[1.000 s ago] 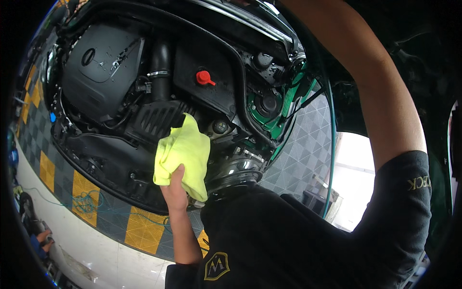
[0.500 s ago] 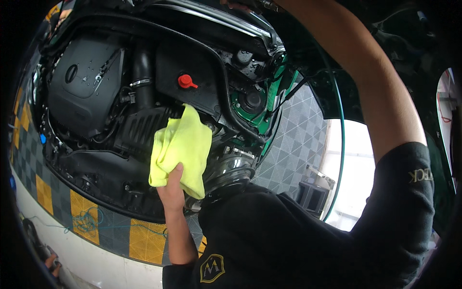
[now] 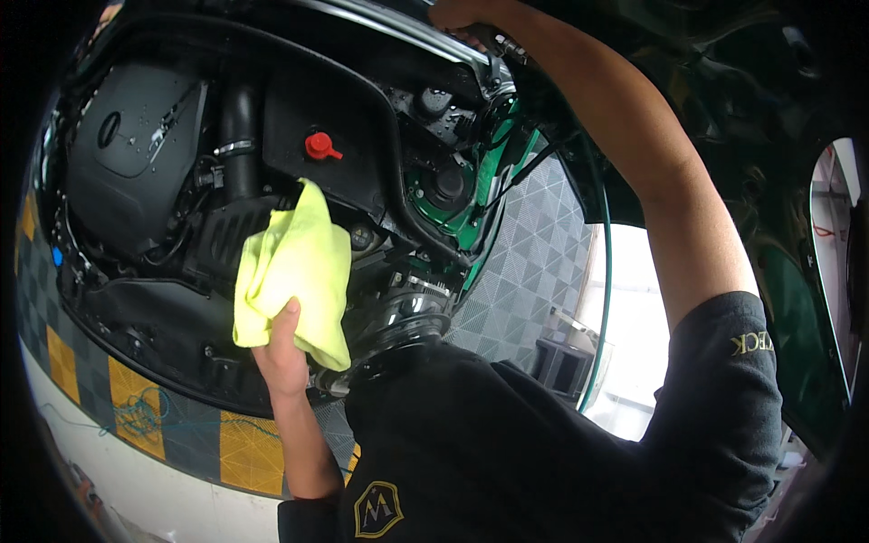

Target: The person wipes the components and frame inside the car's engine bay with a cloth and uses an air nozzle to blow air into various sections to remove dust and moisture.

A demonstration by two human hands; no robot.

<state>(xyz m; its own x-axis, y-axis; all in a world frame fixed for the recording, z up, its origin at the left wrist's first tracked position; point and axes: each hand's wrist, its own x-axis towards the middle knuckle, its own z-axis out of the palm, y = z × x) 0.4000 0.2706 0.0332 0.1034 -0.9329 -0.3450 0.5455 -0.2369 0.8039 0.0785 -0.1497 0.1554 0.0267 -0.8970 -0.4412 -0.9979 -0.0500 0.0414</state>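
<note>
My left hand (image 3: 282,357) grips a folded yellow-green microfibre cloth (image 3: 294,271), the thumb on top and the fingers hidden behind it. The cloth hangs over the front corner of an open engine bay; whether it touches anything cannot be told. At the far edge of the bay, my right hand (image 3: 466,16) is closed on what looks like an air blow gun (image 3: 507,47), with only a metal fitting showing. A teal hose (image 3: 605,271) runs up towards that arm. Water drops lie on the black engine cover (image 3: 136,149). A red filler cap (image 3: 321,147) stands on a black panel.
A headlight unit (image 3: 412,317) lies close to my body. The raised dark green bonnet (image 3: 724,109) hangs over my right arm, beside a thin strut (image 3: 534,167). Grey and yellow floor tiles (image 3: 249,452) surround the car, with a tangled teal cord (image 3: 140,416) on them.
The view has shifted, so the car and my body sit further left. More of my right hand shows at the top. My left hand still holds the cloth.
</note>
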